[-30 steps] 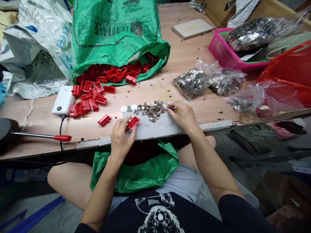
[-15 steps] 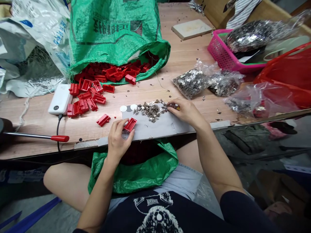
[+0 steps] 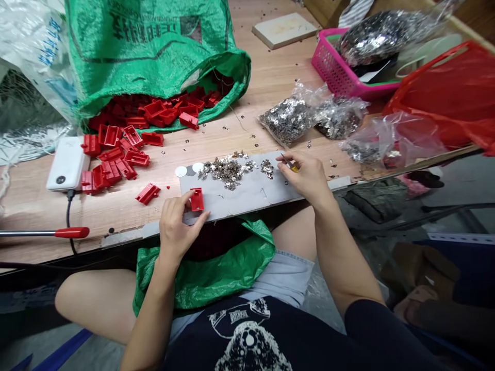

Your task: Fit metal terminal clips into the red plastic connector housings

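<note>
My left hand [image 3: 176, 225] is closed on a red plastic housing [image 3: 197, 199], its open hollow facing up, at the left front of a grey board [image 3: 247, 198]. In my right hand [image 3: 307, 175] is a small pointed tool [image 3: 294, 167] with a partly yellow handle, held in a pinch. Its tip is close to a small cluster of metal pieces [image 3: 266, 169] on the board. A bigger pile of thin metal pieces [image 3: 226, 172] lies left of that cluster, between my hands. Another red housing [image 3: 147, 194] lies alone left of the board.
A green woven sack [image 3: 154, 56] spills red housings [image 3: 112, 170] beside a white power bank [image 3: 69, 164]. Bags of metal pieces [image 3: 288, 121], a pink basket [image 3: 336, 67] and a red bag [image 3: 441, 93] stand right. A red-tipped lever [image 3: 71, 233] juts in left. An open green sack [image 3: 228, 273] lies across my lap.
My right hand has moved right from the pile, and a small cluster now lies apart from it. The red housing in my left hand has turned more upright. The whole view has shifted.
</note>
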Demonstrator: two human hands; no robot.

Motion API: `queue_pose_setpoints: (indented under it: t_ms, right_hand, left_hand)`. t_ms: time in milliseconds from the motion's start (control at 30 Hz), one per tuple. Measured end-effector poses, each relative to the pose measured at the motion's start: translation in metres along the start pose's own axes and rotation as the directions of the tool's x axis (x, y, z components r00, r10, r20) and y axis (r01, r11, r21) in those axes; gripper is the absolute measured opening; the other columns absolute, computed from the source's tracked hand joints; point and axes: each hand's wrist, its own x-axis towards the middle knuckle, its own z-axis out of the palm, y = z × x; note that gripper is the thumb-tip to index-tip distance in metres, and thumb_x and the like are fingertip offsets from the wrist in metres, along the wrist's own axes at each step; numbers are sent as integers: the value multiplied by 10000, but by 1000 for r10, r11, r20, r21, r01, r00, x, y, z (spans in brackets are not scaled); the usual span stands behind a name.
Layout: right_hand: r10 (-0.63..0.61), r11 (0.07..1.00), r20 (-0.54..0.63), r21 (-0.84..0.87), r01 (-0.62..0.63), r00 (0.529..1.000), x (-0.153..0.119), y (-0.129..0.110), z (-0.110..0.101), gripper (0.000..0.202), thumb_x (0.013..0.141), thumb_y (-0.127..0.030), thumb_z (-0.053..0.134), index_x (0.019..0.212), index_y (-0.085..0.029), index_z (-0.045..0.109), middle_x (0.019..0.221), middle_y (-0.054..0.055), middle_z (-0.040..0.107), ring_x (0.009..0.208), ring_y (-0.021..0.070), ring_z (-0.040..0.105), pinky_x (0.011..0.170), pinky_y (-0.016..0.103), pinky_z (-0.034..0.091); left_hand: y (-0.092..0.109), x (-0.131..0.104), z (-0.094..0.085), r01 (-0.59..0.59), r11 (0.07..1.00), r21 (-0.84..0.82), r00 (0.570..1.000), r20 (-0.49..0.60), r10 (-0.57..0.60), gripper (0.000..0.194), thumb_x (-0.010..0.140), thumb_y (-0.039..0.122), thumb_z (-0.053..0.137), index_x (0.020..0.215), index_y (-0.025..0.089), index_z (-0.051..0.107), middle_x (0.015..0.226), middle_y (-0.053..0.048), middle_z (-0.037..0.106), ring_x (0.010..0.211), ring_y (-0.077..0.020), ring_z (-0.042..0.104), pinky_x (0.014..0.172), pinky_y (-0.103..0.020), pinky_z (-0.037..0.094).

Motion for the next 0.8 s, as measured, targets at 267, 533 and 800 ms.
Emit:
queue_pose_setpoints:
  t_ms: [267,533,800]
  right_hand:
    - [41,998,47,-55,-39,998,-17,-9,13,127,843,-304,671,924,-218,716,939,74,759,863,259,704,806,392,532]
    - [69,990,69,-131,-59,995,-12,-2,2,118,822,-357,724,806,-239,730,805,53,751,719,246,670,710,373,500]
    - [-72,989,222,144,40,972,-37,-69,21,122,880,-373,720,907,-254,722,871,33,748,711,207,664,664,342,514]
  left_hand:
    - [6,8,0,43,997,-63,999,0,-43,714,820,422,815,1432,236,498,1213,-114,611,1108,-272,590,986,-435,515]
    - [12,10,8,109,977,-182,994,33,-105,627,878,303,765,1437,241,490,1251,-94,673,1147,-247,647,1038,-430,530]
    - [8,-7,-7,172,964,-202,985,32,-169,676,876,344,768,1464,237,451,1264,-90,658,1168,-235,628,1059,-413,516]
